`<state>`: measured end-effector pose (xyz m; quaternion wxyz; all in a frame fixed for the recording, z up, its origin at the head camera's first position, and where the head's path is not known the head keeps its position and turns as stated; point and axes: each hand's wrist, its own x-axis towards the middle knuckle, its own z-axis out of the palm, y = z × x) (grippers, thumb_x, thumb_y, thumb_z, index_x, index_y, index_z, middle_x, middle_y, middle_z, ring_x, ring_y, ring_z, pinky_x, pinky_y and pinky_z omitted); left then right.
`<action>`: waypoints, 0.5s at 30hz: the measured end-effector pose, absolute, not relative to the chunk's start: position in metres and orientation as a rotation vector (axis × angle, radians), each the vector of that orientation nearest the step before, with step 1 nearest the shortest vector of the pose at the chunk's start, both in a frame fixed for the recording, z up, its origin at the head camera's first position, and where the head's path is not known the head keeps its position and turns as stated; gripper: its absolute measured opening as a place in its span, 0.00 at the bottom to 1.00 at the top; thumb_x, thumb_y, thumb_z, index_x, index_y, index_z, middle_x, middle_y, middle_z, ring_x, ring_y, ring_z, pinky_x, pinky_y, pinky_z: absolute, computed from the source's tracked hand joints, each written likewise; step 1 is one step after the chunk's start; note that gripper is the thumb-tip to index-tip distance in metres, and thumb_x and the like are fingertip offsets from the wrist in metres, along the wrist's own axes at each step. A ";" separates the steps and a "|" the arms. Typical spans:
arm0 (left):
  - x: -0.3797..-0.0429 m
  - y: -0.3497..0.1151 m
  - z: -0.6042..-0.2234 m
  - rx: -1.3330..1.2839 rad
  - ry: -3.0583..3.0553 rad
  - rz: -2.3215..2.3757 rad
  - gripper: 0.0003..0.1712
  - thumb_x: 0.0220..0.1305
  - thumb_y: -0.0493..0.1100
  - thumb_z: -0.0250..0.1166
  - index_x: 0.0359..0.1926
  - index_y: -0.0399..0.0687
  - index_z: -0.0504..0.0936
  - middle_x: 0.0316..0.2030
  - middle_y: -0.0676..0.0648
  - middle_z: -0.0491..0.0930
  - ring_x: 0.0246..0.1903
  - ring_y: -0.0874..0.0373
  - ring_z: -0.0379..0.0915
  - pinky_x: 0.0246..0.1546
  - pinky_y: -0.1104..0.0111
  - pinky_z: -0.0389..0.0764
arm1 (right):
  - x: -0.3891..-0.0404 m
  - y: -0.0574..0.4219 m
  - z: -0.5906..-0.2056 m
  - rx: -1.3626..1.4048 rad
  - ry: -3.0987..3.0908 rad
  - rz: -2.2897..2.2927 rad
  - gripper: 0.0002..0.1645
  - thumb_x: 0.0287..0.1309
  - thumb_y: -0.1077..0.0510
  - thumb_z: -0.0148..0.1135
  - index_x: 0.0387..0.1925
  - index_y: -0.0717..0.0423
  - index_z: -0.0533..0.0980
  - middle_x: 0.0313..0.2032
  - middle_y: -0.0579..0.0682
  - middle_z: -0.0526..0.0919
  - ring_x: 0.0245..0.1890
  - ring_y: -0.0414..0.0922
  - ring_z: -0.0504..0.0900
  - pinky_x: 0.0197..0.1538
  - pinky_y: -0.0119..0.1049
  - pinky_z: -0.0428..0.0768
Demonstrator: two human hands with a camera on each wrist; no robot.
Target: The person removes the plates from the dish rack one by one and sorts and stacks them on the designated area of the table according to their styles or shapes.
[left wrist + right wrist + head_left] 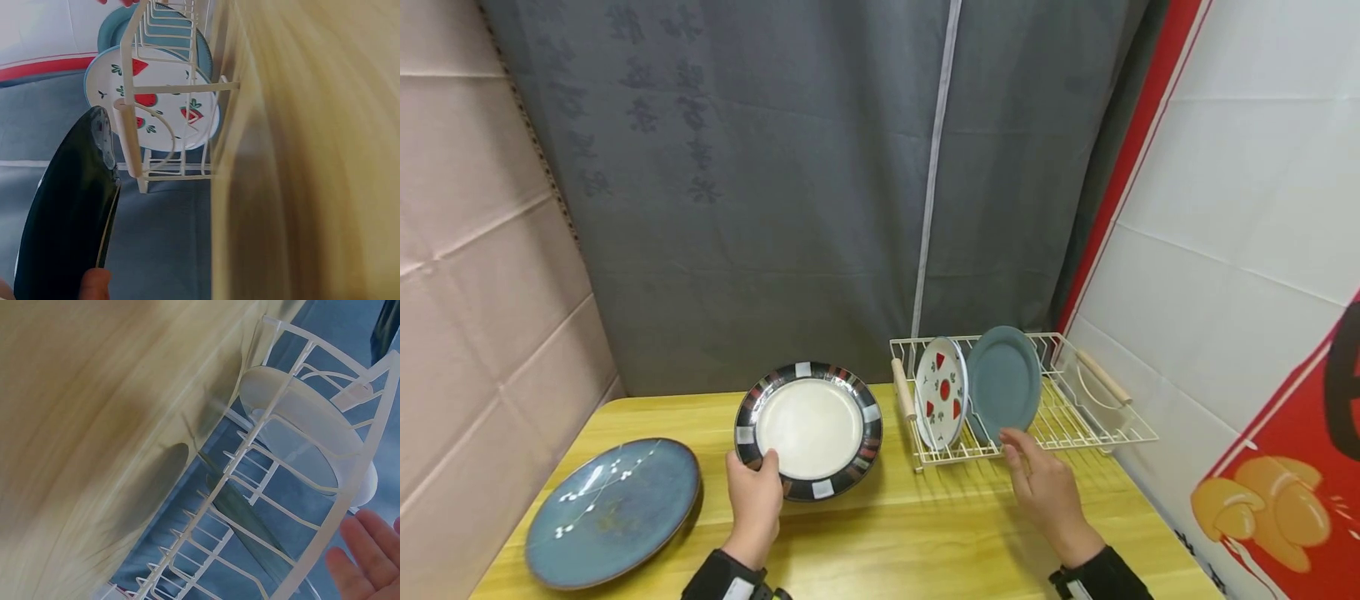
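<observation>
My left hand (754, 504) grips the lower left rim of a cream plate (808, 417) with a black, patterned border, thumb on its front. The plate is tilted up with its face toward me; its dark underside shows in the left wrist view. My right hand (1045, 496) is at the front edge of a white wire dish rack (904, 390), fingers loosely extended and holding nothing. Standing in the rack are a white plate (942, 396) with red fruit patterns and, to its right, a blue-grey plate (1004, 383). The right fingertips overlap the blue-grey plate's lower edge in the head view.
A large blue plate (617, 512) with a white blossom branch lies at the left of the wooden table (880, 550). A grey curtain (775, 208) hangs behind the table. White wall covering (1240, 208) rises on the right, close to the rack's wooden handle (1105, 377).
</observation>
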<state>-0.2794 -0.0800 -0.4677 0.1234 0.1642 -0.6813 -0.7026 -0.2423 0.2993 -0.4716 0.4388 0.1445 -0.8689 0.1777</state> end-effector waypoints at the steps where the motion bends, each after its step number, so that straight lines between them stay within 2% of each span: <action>1: -0.280 -0.081 -0.469 0.491 -1.987 -2.050 0.28 0.72 0.42 0.48 0.68 0.38 0.52 0.59 0.34 0.63 0.43 0.49 0.72 0.29 0.70 0.80 | -0.242 0.300 -0.472 0.358 -2.164 0.438 0.14 0.63 0.61 0.56 0.49 0.58 0.77 0.41 0.53 0.88 0.27 0.48 0.86 0.26 0.35 0.79; 9: -0.281 -0.088 -0.485 0.520 -2.021 -2.073 0.30 0.69 0.38 0.46 0.68 0.33 0.49 0.58 0.31 0.61 0.44 0.47 0.71 0.32 0.68 0.79 | -0.240 0.300 -0.475 0.369 -2.182 0.418 0.15 0.62 0.60 0.56 0.50 0.58 0.77 0.41 0.54 0.88 0.29 0.49 0.86 0.25 0.33 0.79; 15: -0.279 -0.092 -0.499 0.552 -2.105 -2.037 0.30 0.67 0.36 0.46 0.66 0.30 0.49 0.54 0.31 0.62 0.42 0.46 0.71 0.30 0.69 0.79 | -0.240 0.299 -0.479 0.368 -2.203 0.389 0.16 0.61 0.60 0.58 0.50 0.58 0.78 0.40 0.54 0.88 0.31 0.50 0.87 0.27 0.37 0.81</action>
